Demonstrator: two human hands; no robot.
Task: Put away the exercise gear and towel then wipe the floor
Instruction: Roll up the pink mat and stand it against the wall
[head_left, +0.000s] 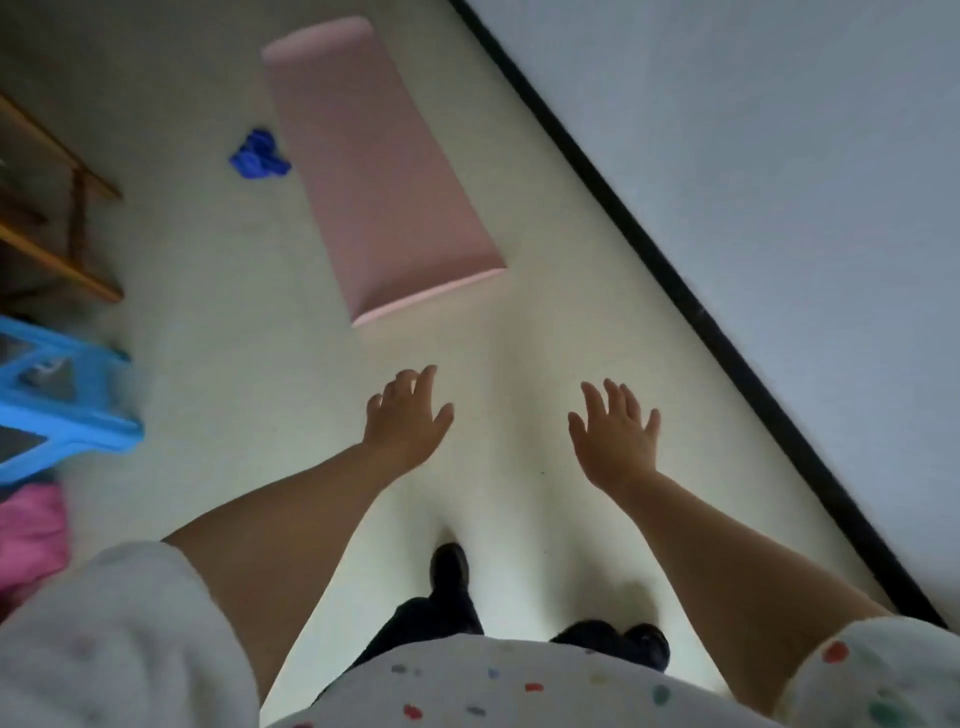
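A pink exercise mat (384, 166) lies flat on the pale floor (208, 364), stretching away from me beside the wall. A crumpled blue cloth or band (260, 156) lies on the floor just left of the mat. My left hand (405, 421) and my right hand (615, 436) reach forward over the floor, short of the mat's near edge. Both are empty, with fingers spread and relaxed.
A black skirting strip (675, 280) runs along the grey wall on the right. A wooden shelf frame (67, 249) stands at the left, with a blue plastic stool (62, 405) and a pink cloth (31, 540) nearer me. My dark shoes (449, 566) stand on the floor below.
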